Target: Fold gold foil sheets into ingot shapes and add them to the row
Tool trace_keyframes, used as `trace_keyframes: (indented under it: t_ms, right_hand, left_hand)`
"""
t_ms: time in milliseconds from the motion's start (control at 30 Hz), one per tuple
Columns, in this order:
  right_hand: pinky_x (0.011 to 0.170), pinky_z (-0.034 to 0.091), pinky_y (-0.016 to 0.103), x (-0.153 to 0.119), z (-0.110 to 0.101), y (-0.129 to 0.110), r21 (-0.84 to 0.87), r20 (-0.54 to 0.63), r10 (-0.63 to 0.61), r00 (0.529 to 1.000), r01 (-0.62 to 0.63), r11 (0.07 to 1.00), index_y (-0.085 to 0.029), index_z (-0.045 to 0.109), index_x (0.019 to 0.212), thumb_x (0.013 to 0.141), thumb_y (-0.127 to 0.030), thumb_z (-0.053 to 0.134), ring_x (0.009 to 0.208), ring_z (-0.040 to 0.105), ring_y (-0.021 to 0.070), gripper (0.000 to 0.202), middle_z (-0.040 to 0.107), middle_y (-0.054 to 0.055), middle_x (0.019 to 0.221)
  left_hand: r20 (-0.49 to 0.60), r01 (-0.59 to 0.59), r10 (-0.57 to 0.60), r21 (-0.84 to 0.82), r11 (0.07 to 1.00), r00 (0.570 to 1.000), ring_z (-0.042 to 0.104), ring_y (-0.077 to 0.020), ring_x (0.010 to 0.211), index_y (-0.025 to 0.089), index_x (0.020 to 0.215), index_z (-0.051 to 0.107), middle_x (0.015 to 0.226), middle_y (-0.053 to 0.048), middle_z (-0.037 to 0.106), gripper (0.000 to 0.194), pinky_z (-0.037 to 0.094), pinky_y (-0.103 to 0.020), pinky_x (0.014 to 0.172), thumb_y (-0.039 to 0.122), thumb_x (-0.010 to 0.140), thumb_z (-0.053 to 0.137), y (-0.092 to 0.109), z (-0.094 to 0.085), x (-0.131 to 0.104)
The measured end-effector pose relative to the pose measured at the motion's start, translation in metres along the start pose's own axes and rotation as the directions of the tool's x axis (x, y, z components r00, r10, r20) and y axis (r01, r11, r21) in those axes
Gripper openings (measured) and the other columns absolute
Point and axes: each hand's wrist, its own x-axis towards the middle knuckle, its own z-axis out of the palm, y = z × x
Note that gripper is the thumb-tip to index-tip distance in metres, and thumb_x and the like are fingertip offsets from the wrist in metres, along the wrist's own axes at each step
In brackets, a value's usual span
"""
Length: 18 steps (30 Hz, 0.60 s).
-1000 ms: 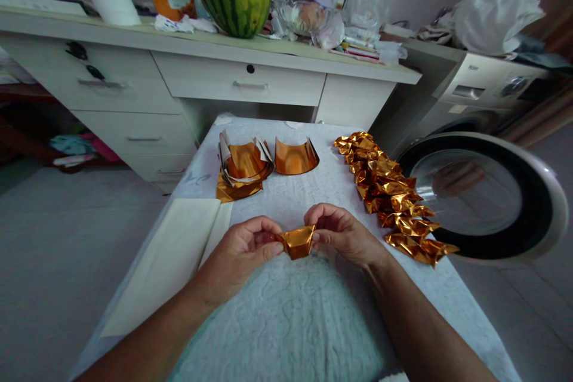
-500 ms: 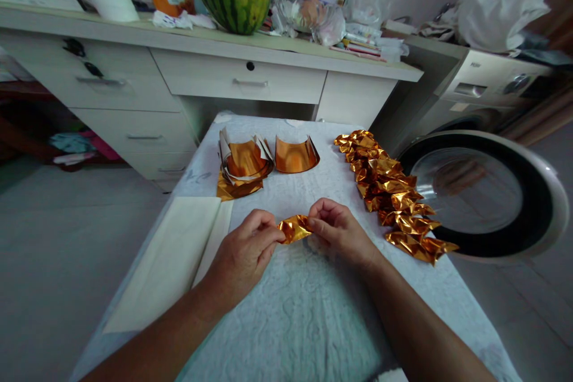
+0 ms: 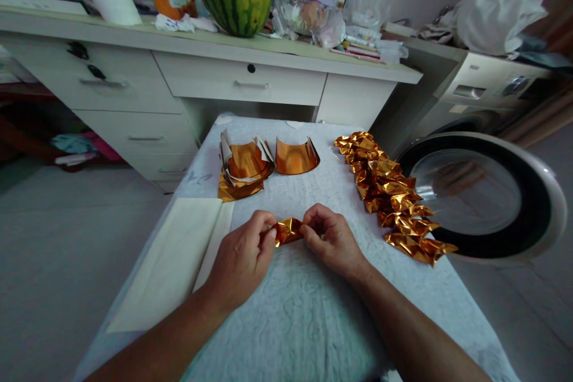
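Observation:
A small folded piece of gold foil paper (image 3: 289, 231) is stretched between my two hands above the middle of the table. My left hand (image 3: 244, 256) pinches its left end, and my right hand (image 3: 333, 242) pinches its right end. Behind them lie a stack of curved gold sheets (image 3: 245, 161) with pale backs and a smaller curved stack (image 3: 296, 156) beside it. On the right, a row of several folded gold foil pieces (image 3: 387, 188) runs toward the near right.
White paper sheets (image 3: 165, 262) lie on the left of the cloth-covered table (image 3: 286, 322). Behind is a counter (image 3: 286, 52) with a cut watermelon (image 3: 235, 0), bags and books. The washing machine's round door (image 3: 483, 194) stands open at the right.
Both hands have shifted slightly left with the foil piece. My left fingers now cover more of its left end, and its visible folds have turned a little.

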Motion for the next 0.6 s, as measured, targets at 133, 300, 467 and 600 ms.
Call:
trace_keyframes:
  t_ms: [133, 300, 467, 600]
  right_hand:
    - [0.050, 0.034, 0.021, -0.0006, 0.0022, -0.0019, -0.036, -0.014, -0.012, 1.000, 0.011, 0.999, -0.021, 0.052, 0.078, 0.080, -0.021, 0.059, 0.055, 0.046, 0.0095, 0.007, 0.053, -0.004, 0.062]
    - [0.049, 0.033, 0.021, -0.0015, 0.0031, -0.0033, -0.062, -0.036, -0.037, 0.999, 0.035, 0.997, -0.021, 0.052, 0.077, 0.079, -0.019, 0.057, 0.054, 0.045, 0.0093, 0.005, 0.052, -0.005, 0.061]
    - [0.051, 0.036, 0.021, -0.0022, 0.0031, -0.0008, -0.049, -0.024, -0.056, 0.998, 0.054, 0.997, -0.021, 0.052, 0.079, 0.080, -0.020, 0.057, 0.054, 0.046, 0.0094, 0.005, 0.053, -0.005, 0.063]
    - [0.050, 0.035, 0.020, -0.0023, 0.0041, 0.0000, -0.062, -0.026, -0.062, 0.998, 0.060, 0.996, -0.021, 0.051, 0.079, 0.079, -0.019, 0.057, 0.053, 0.045, 0.0091, 0.006, 0.052, -0.005, 0.061]
  left_hand:
    - [-0.019, -0.029, 0.031, 0.081, 0.996, 0.999, 0.068, -0.0212, 0.076, 0.024, 0.097, 0.051, 0.085, -0.001, 0.070, 0.007, 0.045, -0.030, 0.068, 0.024, 0.091, 0.048, -0.0042, 0.0034, 0.0001]
    - [-0.020, -0.060, 0.065, 0.193, 0.979, 0.998, 0.069, -0.0208, 0.076, 0.021, 0.109, 0.048, 0.082, -0.001, 0.069, 0.018, 0.048, -0.031, 0.066, 0.024, 0.094, 0.040, -0.0099, 0.0072, 0.0001]
    - [0.003, -0.053, 0.055, 0.269, 0.962, 0.999, 0.069, -0.0199, 0.074, 0.022, 0.111, 0.050, 0.082, -0.001, 0.070, 0.021, 0.048, -0.031, 0.065, 0.025, 0.096, 0.036, -0.0097, 0.0086, -0.0010]
    - [0.006, -0.093, 0.095, 0.282, 0.955, 0.995, 0.070, -0.0196, 0.077, 0.022, 0.104, 0.053, 0.086, -0.002, 0.071, 0.019, 0.049, -0.030, 0.066, 0.024, 0.096, 0.036, -0.0100, 0.0107, -0.0002]
